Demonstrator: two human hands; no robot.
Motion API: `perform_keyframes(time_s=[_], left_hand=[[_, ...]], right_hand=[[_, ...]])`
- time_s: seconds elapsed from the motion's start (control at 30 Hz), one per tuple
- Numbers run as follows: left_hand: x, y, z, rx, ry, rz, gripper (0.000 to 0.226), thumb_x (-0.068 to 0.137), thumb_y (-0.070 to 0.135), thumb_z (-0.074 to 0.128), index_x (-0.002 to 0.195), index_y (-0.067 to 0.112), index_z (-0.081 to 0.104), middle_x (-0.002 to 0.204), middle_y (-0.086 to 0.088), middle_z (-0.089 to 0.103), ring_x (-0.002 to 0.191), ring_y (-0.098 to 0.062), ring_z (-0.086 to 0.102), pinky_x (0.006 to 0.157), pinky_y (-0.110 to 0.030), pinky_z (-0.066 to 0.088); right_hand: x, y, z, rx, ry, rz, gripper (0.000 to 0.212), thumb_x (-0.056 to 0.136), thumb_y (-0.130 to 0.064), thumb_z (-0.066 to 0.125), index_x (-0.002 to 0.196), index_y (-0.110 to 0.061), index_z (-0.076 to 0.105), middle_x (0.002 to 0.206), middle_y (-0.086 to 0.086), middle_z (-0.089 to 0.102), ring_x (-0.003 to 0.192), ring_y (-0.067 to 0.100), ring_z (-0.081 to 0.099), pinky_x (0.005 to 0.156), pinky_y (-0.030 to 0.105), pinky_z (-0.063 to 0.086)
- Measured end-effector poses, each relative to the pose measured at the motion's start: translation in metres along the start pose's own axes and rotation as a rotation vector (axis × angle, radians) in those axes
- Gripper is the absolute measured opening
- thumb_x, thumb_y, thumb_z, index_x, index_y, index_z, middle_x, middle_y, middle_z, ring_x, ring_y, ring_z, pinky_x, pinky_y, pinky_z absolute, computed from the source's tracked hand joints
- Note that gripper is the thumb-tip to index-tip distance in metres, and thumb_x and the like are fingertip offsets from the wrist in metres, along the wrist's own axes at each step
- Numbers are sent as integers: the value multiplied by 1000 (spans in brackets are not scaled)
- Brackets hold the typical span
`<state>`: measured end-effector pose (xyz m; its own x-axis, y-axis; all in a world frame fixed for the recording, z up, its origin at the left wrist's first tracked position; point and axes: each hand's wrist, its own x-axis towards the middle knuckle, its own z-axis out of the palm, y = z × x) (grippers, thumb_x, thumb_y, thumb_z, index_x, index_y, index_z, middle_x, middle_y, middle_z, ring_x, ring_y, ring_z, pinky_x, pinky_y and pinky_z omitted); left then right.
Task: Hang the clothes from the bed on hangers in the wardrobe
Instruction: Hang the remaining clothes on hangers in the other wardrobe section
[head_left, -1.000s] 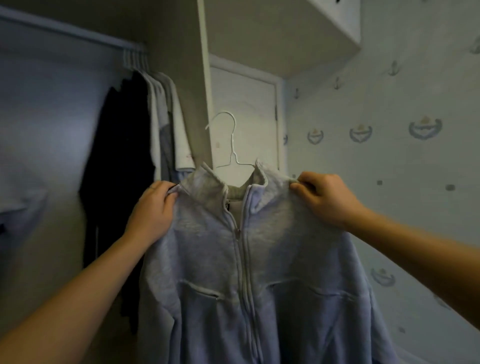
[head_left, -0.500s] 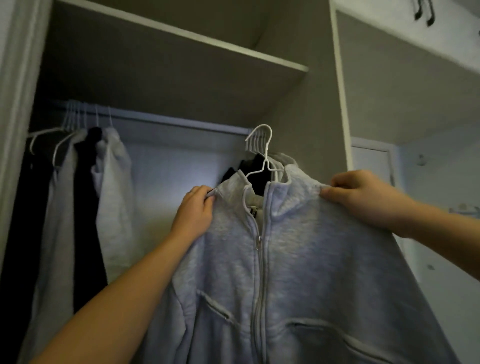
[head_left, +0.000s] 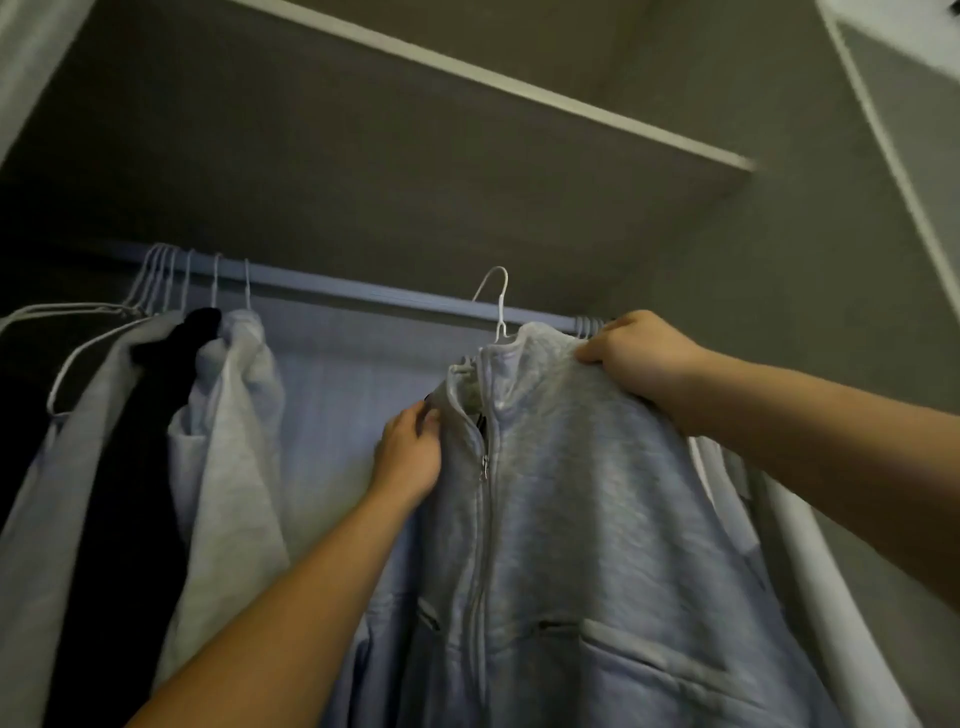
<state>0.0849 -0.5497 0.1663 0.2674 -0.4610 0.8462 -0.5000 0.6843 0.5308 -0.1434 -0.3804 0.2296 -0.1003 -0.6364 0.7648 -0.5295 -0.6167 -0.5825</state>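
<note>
Wardrobe rail (head_left: 363, 289), grey jacket (head_left: 571, 493), white hanger (head_left: 497, 299)

A pale rail (head_left: 363, 288) runs under the shelf (head_left: 467, 156). White hangers (head_left: 166, 275) crowd its left end, carrying 2 grey tops (head_left: 228, 415) with 1 black garment (head_left: 150, 426) between them.

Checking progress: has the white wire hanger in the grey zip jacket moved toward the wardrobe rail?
Yes. The white wire hanger moved left and up, from out in the room to the pale wardrobe rail; its hook now overlaps it.
</note>
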Motion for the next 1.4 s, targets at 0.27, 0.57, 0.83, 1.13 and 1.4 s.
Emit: perform_keyframes(time_s=[0.27,0.57,0.83,1.13,1.4], left_hand=[[31,-11,20,-323,-211,20,75,83,73,44,139,24,55,142,2,55,135,-15,46,115,-34,32],[42,-49,42,-316,-285,-46,118,46,90,68,143,26,46,138,6,58,126,-12,55,110,-41,43],[49,-55,55,-285,-277,133,95,59,79,74,139,36,49,138,14,57,129,-9,52,110,-42,43],[82,-66,70,-192,-311,184,111,43,82,80,140,50,36,142,9,45,132,-18,46,110,-48,41],[90,-60,104,-255,-475,223,101,47,79,80,133,59,31,148,10,40,135,-16,43,112,-49,40]], right_hand=[[65,-7,60,29,5,27,25,94,-8,50,114,4,60,119,23,62,93,32,62,68,29,43],[79,20,99,17,-6,106,14,93,-7,54,103,2,58,103,17,62,86,27,58,87,39,51],[79,23,75,-559,-85,-146,32,92,-27,55,117,-8,55,114,14,60,97,28,58,74,31,44],[87,33,78,-1399,-351,-608,85,94,-56,42,156,-19,-3,163,-2,-8,150,16,-4,122,42,6],[99,57,85,-1661,-351,-462,123,72,-89,38,151,-12,-16,161,6,-19,148,24,-17,121,47,-6]])
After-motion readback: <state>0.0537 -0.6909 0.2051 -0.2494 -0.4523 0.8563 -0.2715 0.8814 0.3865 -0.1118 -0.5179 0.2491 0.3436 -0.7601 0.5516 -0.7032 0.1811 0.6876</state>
